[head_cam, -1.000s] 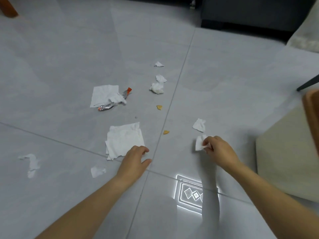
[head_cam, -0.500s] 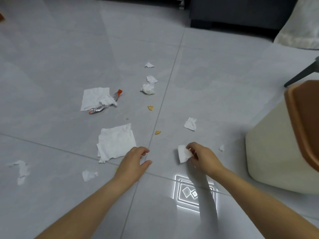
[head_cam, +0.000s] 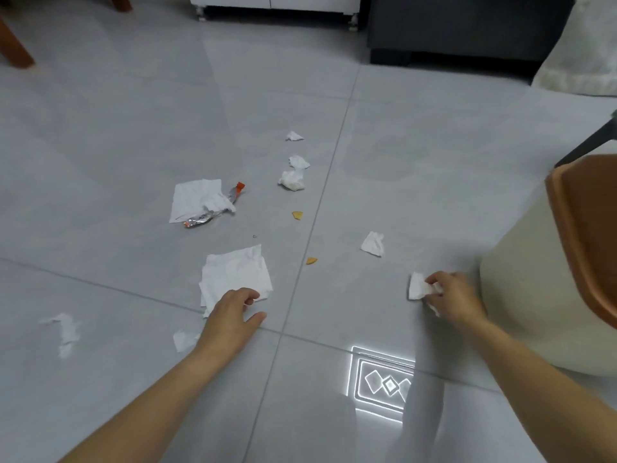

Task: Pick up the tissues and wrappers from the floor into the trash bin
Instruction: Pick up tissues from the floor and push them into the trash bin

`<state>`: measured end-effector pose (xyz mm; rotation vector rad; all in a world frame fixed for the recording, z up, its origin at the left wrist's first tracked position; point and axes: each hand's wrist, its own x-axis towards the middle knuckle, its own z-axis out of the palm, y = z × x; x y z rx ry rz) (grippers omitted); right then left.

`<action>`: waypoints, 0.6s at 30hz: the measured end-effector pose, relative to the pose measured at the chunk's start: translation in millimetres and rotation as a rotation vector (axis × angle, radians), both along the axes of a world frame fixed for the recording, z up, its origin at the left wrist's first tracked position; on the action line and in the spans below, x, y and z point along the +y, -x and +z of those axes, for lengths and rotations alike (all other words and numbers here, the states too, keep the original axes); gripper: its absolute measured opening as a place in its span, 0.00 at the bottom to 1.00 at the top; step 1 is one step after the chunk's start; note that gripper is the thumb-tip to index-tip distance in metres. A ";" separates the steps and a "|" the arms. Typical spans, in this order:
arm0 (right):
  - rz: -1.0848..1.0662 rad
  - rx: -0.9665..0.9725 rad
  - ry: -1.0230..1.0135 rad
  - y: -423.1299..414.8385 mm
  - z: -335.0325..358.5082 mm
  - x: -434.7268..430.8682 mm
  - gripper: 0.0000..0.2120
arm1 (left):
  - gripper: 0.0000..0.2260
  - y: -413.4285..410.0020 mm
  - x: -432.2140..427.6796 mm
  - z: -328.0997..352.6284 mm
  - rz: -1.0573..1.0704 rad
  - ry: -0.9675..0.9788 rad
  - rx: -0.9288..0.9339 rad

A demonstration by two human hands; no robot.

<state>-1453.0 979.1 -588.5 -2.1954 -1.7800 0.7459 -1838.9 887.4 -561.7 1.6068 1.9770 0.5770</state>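
Observation:
My right hand point(head_cam: 455, 300) pinches a small white tissue point(head_cam: 417, 286) just left of the cream trash bin point(head_cam: 521, 302) with its orange-brown lid point(head_cam: 587, 228). On the near edge of a large flat tissue point(head_cam: 235, 277) rests my left hand point(head_cam: 233, 315), fingers loosely bent, gripping nothing. Another flat tissue point(head_cam: 193, 198) lies farther back with a silver and orange wrapper point(head_cam: 213, 212) on it. A small tissue point(head_cam: 373, 243) sits ahead of my right hand. Crumpled tissues point(head_cam: 292, 179) lie near the tile seam.
Torn tissue scraps point(head_cam: 65, 330) lie at the left and one scrap point(head_cam: 183, 340) by my left wrist. Two yellow crumbs point(head_cam: 297, 215) sit near the seam. A dark sofa point(head_cam: 467, 25), a white cabinet point(head_cam: 273, 1) and wooden legs point(head_cam: 13, 45) line the far side.
My right hand has carried the small tissue to the right, close to the bin. The view has shifted, showing more of the bin. My left hand stays on the large tissue.

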 end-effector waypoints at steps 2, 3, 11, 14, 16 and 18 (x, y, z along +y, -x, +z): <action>0.047 -0.077 0.009 4.9 -9.2 3.2 0.14 | 0.14 16.5 -3.8 1.9 0.056 0.012 0.020; 0.067 -0.118 0.017 8.4 -11.8 5.1 0.14 | 0.15 27.0 -6.0 1.9 0.099 0.023 0.039; 0.221 -0.166 0.078 47.0 -12.9 3.9 0.15 | 0.36 78.7 -35.7 -19.1 0.352 0.479 0.224; 0.240 -0.149 0.103 56.7 -9.2 1.7 0.16 | 0.35 73.9 -36.4 -24.6 0.310 0.490 0.186; 0.227 -0.127 0.114 59.1 -6.6 -0.2 0.16 | 0.30 69.7 -34.3 -26.8 0.253 0.414 0.143; 0.223 -0.116 0.112 59.8 -5.3 -2.5 0.15 | 0.24 63.9 -31.8 -28.2 0.177 0.356 0.121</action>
